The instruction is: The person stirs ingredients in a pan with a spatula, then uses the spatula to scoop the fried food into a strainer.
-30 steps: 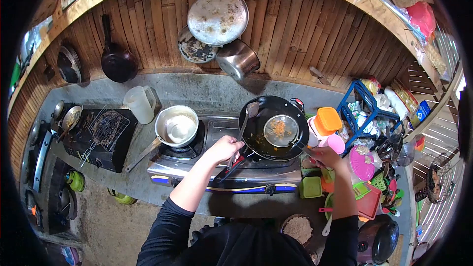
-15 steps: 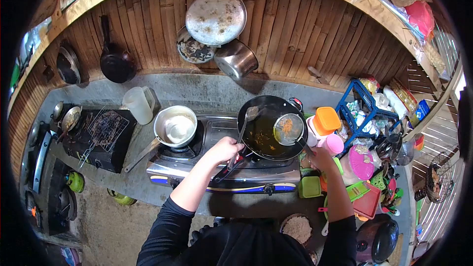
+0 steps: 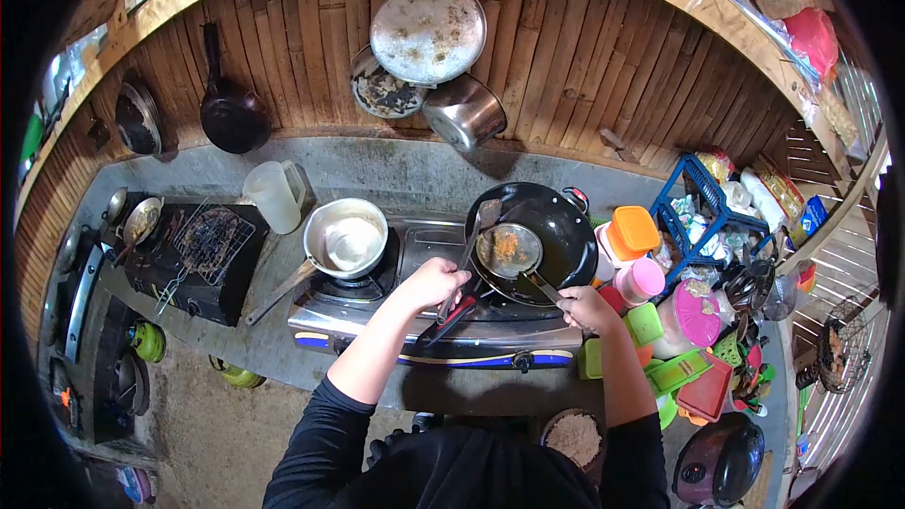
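Observation:
My left hand (image 3: 441,284) is closed around the handle of a spatula (image 3: 488,215), whose blade rests over the left side of a black wok (image 3: 570,250). With its fingers wrapped round the handle, my right hand (image 3: 586,308) holds a round strainer (image 3: 509,251) over the wok. Orange-brown bits lie in the strainer's mesh, close to the spatula's blade. Dark oil shows in the wok, which sits on the right burner of a gas stove (image 3: 443,344). The wok's black-and-red handle points toward me below my left hand.
A white saucepan (image 3: 346,238) stands on the left burner, its wooden handle toward me. Left of it are a plastic jug (image 3: 274,196) and a charred grill rack (image 3: 215,243). Plastic containers (image 3: 633,233) crowd the wok's right side, beside a blue rack (image 3: 693,217). A rice cooker (image 3: 718,460) stands lower right.
The strainer has moved left across the wok with my right hand, and its bits now lie near the spatula. My left hand keeps its hold. The whole view has shifted slightly.

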{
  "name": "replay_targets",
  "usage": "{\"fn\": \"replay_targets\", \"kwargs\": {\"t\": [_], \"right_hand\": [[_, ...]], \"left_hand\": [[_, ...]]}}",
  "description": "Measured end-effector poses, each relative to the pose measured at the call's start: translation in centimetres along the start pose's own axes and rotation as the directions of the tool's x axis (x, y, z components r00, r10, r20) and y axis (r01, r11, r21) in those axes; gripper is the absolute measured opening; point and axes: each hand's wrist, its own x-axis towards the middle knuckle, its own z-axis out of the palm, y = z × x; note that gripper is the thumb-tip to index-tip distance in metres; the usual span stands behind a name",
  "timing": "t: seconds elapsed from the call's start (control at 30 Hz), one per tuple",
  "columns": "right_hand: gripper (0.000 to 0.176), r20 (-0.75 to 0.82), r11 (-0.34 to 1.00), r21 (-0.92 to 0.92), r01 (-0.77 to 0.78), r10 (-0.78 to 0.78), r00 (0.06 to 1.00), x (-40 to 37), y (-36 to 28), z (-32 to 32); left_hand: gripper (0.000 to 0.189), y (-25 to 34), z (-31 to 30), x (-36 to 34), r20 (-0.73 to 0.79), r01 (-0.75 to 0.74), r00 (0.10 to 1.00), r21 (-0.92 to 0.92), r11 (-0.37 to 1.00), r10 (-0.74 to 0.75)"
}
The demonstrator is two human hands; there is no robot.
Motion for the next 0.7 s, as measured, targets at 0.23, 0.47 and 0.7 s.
{"fn": "replay_targets", "kwargs": {"t": [0.23, 0.47, 0.7], "right_hand": [[0.019, -0.006, 0.99, 0.141, 0.01, -0.009, 1.0, -0.3, 0.9, -1.7], [0.017, -0.227, 0.984, -0.176, 0.024, -0.064, 0.972, -2.7, 0.8, -4.4], [0.011, -0.346, 0.815, -0.575, 0.067, -0.316, 0.883, -0.4, 5.0, -5.4]], "left_hand": [[0.023, 0.0, 0.0, -0.3, 0.0, 0.007, 1.0, -0.021, 1.0, -0.007], [0.022, -0.5, 0.1, 0.1, 0.005, -0.022, 1.0, -0.015, 1.0, 0.022], [0.023, -0.6, 0.5, 0.5, 0.005, -0.004, 1.0, 0.002, 1.0, 0.004]]}}
